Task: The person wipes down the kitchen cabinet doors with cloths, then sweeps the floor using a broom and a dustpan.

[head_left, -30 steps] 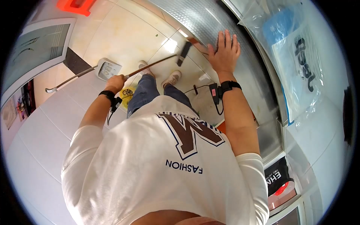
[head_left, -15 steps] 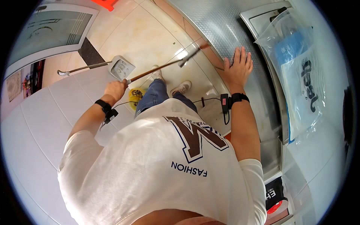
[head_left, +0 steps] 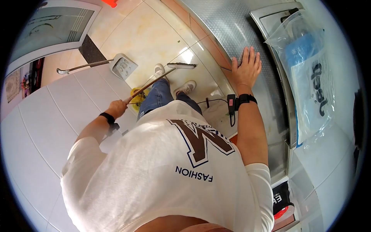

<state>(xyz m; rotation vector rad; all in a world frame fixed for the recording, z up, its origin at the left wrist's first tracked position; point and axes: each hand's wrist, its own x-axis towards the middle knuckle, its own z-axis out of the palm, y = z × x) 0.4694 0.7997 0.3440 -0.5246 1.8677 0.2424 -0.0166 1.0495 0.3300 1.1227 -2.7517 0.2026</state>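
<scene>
My left hand (head_left: 117, 109) is closed around the upper end of a broom (head_left: 154, 82), whose shaft slants away over my left leg. The broom's head lies at floor level just beyond my shoes (head_left: 188, 87). To the left, a long-handled dustpan (head_left: 123, 66) rests on the tiles, with some small debris apparently in its pan. My right hand (head_left: 246, 69) is spread palm down on a textured metal countertop (head_left: 232, 33), holding nothing. Both wrists carry black straps with small devices and cables.
A yellow bag (head_left: 137, 101) sits by my left leg. On the right, a clear plastic package (head_left: 313, 81) with blue contents lies beside the counter. A framed glass door (head_left: 54, 29) stands at upper left, and a pale panelled surface (head_left: 50, 112) spans the left side.
The broom's head has swung left and closer to my feet, and its blur is gone. My left hand has shifted slightly down and left. My right hand stays on the counter.
</scene>
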